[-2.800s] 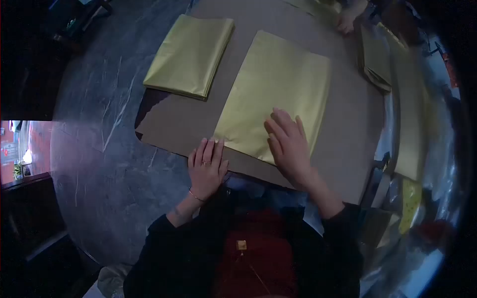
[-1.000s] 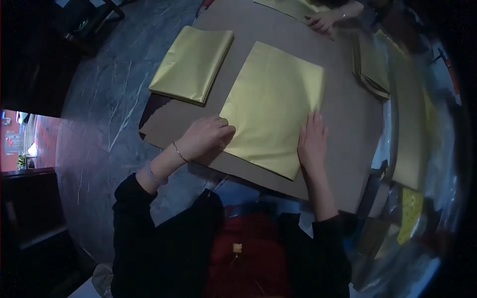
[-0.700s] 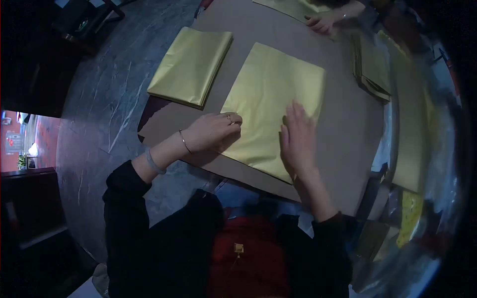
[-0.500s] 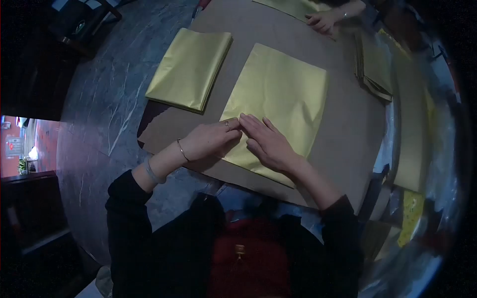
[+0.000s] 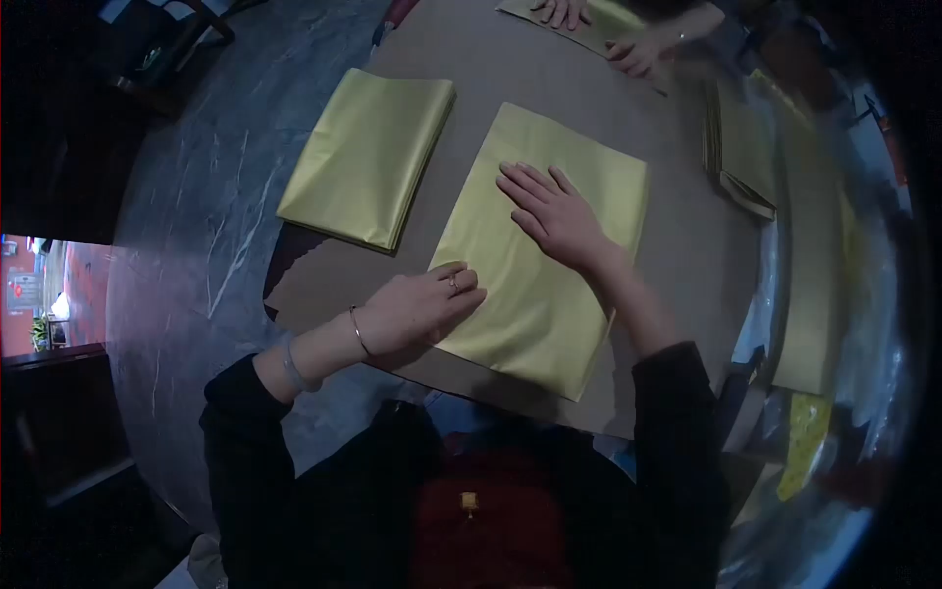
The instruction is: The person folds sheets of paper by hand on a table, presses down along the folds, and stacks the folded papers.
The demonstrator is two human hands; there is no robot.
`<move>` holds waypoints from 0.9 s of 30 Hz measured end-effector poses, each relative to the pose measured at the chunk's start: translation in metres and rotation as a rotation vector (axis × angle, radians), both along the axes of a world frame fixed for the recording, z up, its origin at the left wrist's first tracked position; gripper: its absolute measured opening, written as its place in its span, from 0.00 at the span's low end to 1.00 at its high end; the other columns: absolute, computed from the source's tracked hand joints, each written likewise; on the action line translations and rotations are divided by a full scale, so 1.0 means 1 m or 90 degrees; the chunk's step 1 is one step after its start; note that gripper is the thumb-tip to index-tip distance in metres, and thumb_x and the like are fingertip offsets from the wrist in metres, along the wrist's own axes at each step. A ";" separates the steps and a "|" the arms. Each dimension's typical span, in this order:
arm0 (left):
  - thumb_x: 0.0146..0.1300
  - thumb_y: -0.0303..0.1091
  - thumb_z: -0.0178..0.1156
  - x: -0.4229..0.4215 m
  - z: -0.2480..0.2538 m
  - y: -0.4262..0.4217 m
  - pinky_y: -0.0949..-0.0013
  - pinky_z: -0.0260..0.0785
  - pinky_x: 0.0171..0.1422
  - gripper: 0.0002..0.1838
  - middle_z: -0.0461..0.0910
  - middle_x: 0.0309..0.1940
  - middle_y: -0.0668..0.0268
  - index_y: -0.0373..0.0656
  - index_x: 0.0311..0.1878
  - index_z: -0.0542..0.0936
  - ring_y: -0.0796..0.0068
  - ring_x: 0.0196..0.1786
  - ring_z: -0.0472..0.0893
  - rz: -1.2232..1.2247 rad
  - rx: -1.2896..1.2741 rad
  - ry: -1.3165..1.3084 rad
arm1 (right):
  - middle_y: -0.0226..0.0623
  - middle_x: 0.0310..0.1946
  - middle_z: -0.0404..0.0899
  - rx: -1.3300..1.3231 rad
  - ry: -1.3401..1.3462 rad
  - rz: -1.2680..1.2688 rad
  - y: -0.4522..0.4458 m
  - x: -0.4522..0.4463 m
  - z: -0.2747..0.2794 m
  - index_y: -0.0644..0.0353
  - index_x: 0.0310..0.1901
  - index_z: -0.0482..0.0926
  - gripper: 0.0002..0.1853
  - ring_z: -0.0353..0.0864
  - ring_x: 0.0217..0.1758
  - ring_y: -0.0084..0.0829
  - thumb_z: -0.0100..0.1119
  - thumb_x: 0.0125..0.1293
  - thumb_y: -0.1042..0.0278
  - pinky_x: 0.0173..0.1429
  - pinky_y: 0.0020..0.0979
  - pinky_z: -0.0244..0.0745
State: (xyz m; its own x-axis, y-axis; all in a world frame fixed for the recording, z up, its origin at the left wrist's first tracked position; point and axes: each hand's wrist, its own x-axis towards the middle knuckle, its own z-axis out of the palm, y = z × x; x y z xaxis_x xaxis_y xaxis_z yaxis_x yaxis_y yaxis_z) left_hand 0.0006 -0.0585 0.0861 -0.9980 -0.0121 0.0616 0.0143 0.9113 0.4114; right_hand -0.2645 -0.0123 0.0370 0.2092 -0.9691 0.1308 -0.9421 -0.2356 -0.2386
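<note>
A sheet of gold paper [image 5: 535, 324] lies on the brown cardboard in front of me, with soft creases in its lower half. My right hand [image 5: 559, 218] rests flat on the sheet's upper middle, fingers stretched out and slightly apart. At the sheet's left edge is my left hand [image 5: 417, 306], its fingers curled and closed on the paper; its fingertips are partly hidden. A ring and bracelets show on that hand and wrist. To the left of the sheet lies a thick folded stack of gold paper [image 5: 368, 157].
Across the cardboard [image 5: 677, 255], another person's hands [image 5: 643, 54] rest at another gold sheet [image 5: 608, 25]. A folded gold stack [image 5: 741, 147] stands at the right. Beyond it are long yellowish material [image 5: 814, 294] and clear plastic. Grey marbled floor [image 5: 211, 196] shows at the left.
My right hand has slid up and to the right across the sheet, away from my left hand. My left hand stays at the left edge. A second hand of the other person has appeared.
</note>
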 end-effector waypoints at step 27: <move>0.53 0.30 0.57 -0.065 -0.007 -0.002 0.56 0.72 0.49 0.10 0.70 0.47 0.60 0.41 0.40 0.74 0.54 0.58 0.69 -0.091 -0.031 -0.090 | 0.28 0.74 0.50 -0.054 0.027 -0.212 -0.051 -0.065 -0.022 0.50 0.72 0.56 0.28 0.49 0.77 0.31 0.33 0.74 0.51 0.78 0.44 0.39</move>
State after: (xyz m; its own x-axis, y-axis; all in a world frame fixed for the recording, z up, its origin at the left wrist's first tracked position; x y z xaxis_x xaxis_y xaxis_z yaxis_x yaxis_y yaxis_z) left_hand -0.0643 -0.0606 0.0790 -0.9882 0.1291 -0.0828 0.0893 0.9234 0.3734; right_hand -0.3295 -0.0638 0.0150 -0.1106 -0.9710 0.2121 -0.9792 0.0698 -0.1908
